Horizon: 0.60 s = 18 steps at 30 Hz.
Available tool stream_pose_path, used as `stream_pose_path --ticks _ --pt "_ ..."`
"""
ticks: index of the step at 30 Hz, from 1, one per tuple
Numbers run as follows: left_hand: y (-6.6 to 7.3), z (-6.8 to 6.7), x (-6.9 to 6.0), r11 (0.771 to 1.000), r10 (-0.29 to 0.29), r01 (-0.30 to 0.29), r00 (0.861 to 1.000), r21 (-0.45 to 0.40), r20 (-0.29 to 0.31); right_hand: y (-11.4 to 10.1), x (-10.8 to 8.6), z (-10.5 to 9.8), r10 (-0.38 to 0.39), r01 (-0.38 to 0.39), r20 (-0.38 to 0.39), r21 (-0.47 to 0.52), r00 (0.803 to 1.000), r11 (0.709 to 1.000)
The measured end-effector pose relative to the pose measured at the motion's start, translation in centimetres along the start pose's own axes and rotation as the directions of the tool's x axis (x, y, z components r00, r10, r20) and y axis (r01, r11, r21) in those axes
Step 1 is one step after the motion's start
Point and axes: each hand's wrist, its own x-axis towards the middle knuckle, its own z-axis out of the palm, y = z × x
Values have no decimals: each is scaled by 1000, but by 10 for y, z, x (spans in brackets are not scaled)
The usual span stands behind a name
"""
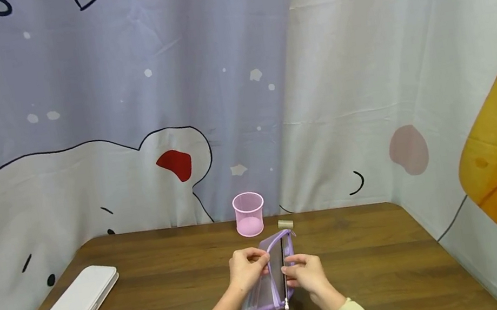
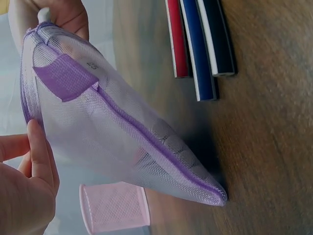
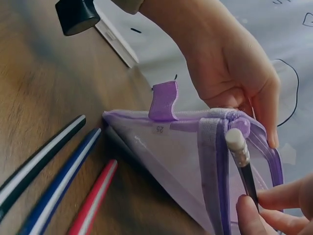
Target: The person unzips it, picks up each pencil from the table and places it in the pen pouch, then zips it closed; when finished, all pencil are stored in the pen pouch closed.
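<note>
Purple pouch and dark pencil between both hands

1. Pouch: a small pale label beside its purple tab bears two digits, a 2 and a 5; whether they read 25 or 52 cannot be told.
2. Curtain, behind the pouch: curved black strokes, high above and left of the pouch, resemble lettering but are cut off and unreadable.
3. Pointed outline, also on the curtain above and left of the pouch, closer to it than those strokes: a cropped letter or heart, unclear which.
</note>
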Motion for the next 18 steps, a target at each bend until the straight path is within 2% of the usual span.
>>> stream_pose_path --ticks 8,12,18 --pt "3 3 -2 999 1 0 1000 -46 29 -2 5 7 5 -6 -83 -9 997 1000" --pt "5 4 -3 997 -4 7 999 -79 42 -1 6 9 0 -3 -100 -29 995 1000" --pt "3 4 -2 998 -24 26 999 -59 28 0 2 8 -35 26 -95 -100 995 995"
